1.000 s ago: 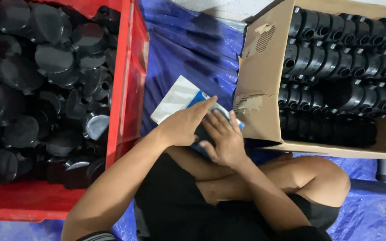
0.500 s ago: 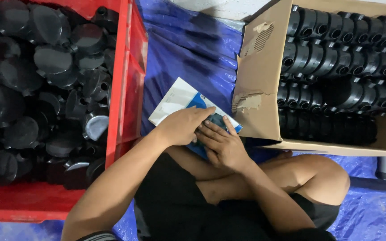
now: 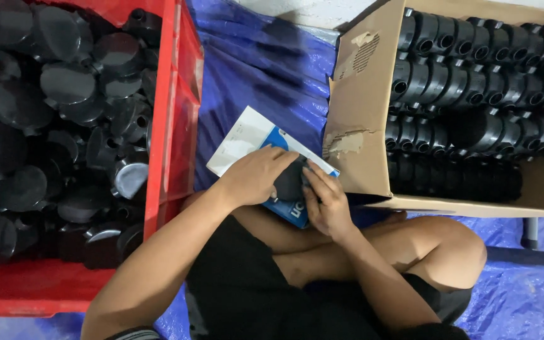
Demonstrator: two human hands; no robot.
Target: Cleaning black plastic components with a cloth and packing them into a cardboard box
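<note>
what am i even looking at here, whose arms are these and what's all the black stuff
This is one picture, taken by a camera worn on a person's head and looking straight down, so the arms are that person's own. They sit cross-legged on a blue tarp. The left hand and the right hand are closed together around one small black plastic part, held over a blue and white paper packet lying by the knees. On the left stands a red crate full of loose black round parts. On the right, a cardboard box lies open with similar black parts stacked in neat rows. What the part is exactly is too dark to tell.
</note>
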